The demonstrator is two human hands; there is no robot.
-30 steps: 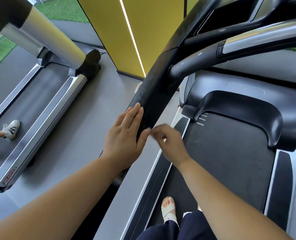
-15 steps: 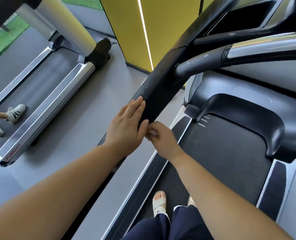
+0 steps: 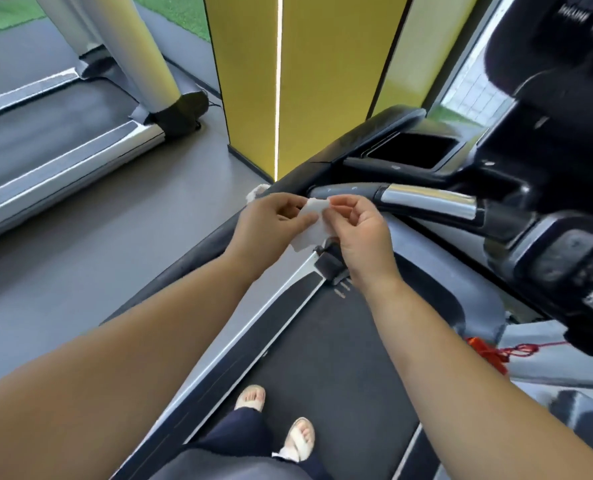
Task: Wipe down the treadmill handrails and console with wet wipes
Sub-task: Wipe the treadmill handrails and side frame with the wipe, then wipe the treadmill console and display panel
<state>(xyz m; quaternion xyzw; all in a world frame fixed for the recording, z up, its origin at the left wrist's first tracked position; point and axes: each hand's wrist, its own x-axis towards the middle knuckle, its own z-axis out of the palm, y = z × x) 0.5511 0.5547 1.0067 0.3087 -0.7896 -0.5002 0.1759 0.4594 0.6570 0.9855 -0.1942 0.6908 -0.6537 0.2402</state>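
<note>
left hand (image 3: 267,226): yours, raised ahead of your chest; thumb and fingers curl in and pinch the left edge of the wet wipe (image 3: 310,232).
right hand (image 3: 360,233): level with the left and just beside it; thumb and forefinger pinch the wipe's top right corner, the other fingers curl loosely under.
wet wipe: white, partly folded, stretched between your two hands, lower part hanging free. It sits in view just in front of the spot where the side handrail (image 3: 357,136) meets the front bar (image 3: 426,202). Can't tell if it touches either one.
side handrail: black, runs from lower left up to the right, passing behind your left hand.
front bar: black grip with a chrome section, to the right of your right hand.
console (image 3: 565,81): black, top right, blurred. Button panel (image 3: 565,265) lower down, near the right edge, well apart from both hands.
tray recess (image 3: 412,152): dark pocket above the front bar.
white scrap (image 3: 258,194): small, just beyond your left hand at the rail's edge; too small to identify.
red cord (image 3: 495,355): hangs below the button panel.
belt (image 3: 322,358): dark; you stand on it in pale sandals (image 3: 300,438).
surroundings: yellow pillar (image 3: 308,81) ahead, second treadmill (image 3: 63,140) on your left across grey floor.
</note>
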